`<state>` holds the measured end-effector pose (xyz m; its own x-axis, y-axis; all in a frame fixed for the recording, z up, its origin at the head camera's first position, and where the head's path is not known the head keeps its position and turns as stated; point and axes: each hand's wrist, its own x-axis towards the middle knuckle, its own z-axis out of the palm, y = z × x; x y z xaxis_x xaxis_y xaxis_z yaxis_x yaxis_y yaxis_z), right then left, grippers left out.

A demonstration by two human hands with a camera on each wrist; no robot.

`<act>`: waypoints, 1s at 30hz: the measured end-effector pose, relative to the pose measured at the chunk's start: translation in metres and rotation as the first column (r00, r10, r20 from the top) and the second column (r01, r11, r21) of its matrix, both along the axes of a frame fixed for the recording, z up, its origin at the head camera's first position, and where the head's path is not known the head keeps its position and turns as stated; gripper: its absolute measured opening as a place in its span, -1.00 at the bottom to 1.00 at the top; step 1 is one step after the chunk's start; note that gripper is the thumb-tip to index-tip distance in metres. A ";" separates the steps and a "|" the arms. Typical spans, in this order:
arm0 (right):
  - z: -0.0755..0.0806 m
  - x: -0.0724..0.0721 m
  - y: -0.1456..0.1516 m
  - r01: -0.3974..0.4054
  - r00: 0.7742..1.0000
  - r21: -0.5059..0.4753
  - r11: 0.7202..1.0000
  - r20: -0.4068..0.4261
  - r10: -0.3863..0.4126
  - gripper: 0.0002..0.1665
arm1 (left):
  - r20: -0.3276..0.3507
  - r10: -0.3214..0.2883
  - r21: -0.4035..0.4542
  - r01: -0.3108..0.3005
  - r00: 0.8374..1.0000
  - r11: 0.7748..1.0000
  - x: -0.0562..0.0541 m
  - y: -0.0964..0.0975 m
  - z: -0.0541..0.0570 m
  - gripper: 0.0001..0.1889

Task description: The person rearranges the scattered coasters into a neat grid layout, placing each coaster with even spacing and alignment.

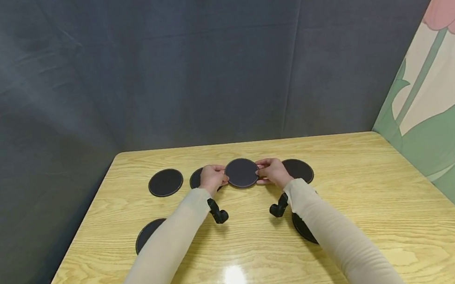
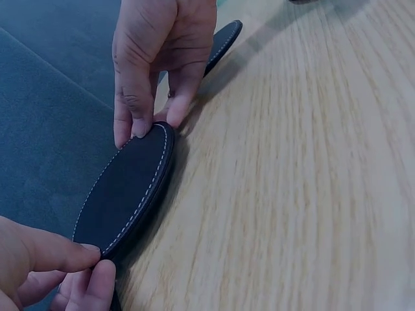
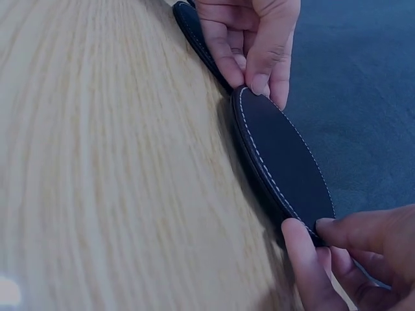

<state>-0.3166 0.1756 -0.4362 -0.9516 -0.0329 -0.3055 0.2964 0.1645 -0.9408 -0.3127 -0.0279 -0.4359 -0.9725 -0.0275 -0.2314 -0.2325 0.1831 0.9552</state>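
Between my two hands is a round black coaster (image 1: 241, 173) with pale stitching round its rim. My left hand (image 1: 213, 179) pinches its left edge between thumb and fingers. On the opposite edge my right hand (image 1: 272, 173) pinches it the same way. The wrist views show the held coaster (image 2: 124, 188) close over the wood, with a shadow beneath it. Another black coaster (image 1: 195, 179) lies partly hidden behind my left hand. A similar coaster (image 1: 299, 170) lies just right of my right hand.
A coaster (image 1: 165, 182) lies at the back left of the wooden table (image 1: 258, 260). Under my left forearm shows another coaster (image 1: 147, 235), and a further coaster (image 1: 303, 229) is half covered by my right forearm. A dark curtain (image 1: 202, 70) hangs behind the table.
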 end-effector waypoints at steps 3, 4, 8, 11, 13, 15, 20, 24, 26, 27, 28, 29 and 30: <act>0.000 0.000 -0.001 0.007 1.000 0.005 1.000 0.000 -0.007 -0.44 | -0.006 -0.004 -0.010 0.004 1.000 1.000 0.000 0.000 -0.001 -0.54; -0.001 -0.001 -0.001 0.010 1.000 0.007 1.000 0.001 -0.010 -0.44 | -0.009 -0.005 -0.015 0.005 1.000 1.000 0.000 0.000 -0.002 -0.54; -0.001 -0.001 -0.002 0.007 1.000 0.022 1.000 -0.007 -0.007 -0.44 | -0.017 -0.004 -0.039 0.003 1.000 0.999 0.000 0.000 -0.002 -0.54; -0.001 -0.001 -0.002 0.010 1.000 0.036 0.999 -0.003 -0.010 -0.44 | -0.018 -0.004 -0.056 0.003 1.000 0.998 0.000 0.001 -0.001 -0.55; -0.001 -0.001 -0.002 0.015 1.000 0.043 0.999 0.001 -0.015 -0.45 | -0.019 -0.004 -0.063 0.002 1.000 0.998 0.000 0.001 -0.001 -0.55; -0.001 -0.002 -0.002 0.021 1.000 0.046 0.999 0.005 -0.021 -0.45 | -0.020 -0.002 -0.072 0.001 1.000 0.997 0.000 0.002 -0.001 -0.55; -0.001 -0.002 -0.002 0.025 1.000 0.047 0.999 0.005 -0.025 -0.45 | -0.021 0.006 -0.088 -0.008 1.000 0.996 -0.002 0.002 -0.002 -0.56; -0.001 -0.001 -0.003 0.021 1.000 0.053 0.998 0.002 -0.021 -0.45 | -0.021 0.007 -0.097 -0.009 1.000 0.995 -0.003 0.002 -0.002 -0.57; -0.002 -0.001 -0.003 0.022 1.000 0.053 0.998 0.002 -0.022 -0.46 | -0.022 0.004 -0.099 -0.006 1.000 0.995 -0.003 0.002 -0.002 -0.57; -0.002 -0.002 -0.004 0.023 1.000 0.053 0.998 0.002 -0.023 -0.46 | -0.025 0.001 -0.100 -0.004 1.000 0.995 -0.002 0.002 -0.002 -0.57; -0.002 -0.002 -0.004 0.022 1.000 0.051 0.998 0.001 -0.022 -0.46 | -0.028 -0.001 -0.101 -0.002 1.000 0.995 -0.002 0.002 -0.002 -0.57; -0.002 -0.002 -0.004 0.022 1.000 0.050 0.999 0.003 -0.022 -0.46 | -0.033 -0.004 -0.104 0.000 0.999 0.995 -0.001 0.002 -0.002 -0.56; -0.002 -0.002 -0.004 0.023 1.000 0.050 0.998 0.004 -0.024 -0.45 | -0.032 -0.005 -0.106 0.002 0.999 0.994 -0.001 0.002 -0.002 -0.56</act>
<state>-0.3185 0.1718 -0.4385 -0.9505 0.0048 -0.3108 0.3052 0.2040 -0.9302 -0.3135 -0.0263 -0.4379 -0.9794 -0.0470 -0.1963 -0.2015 0.2846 0.9372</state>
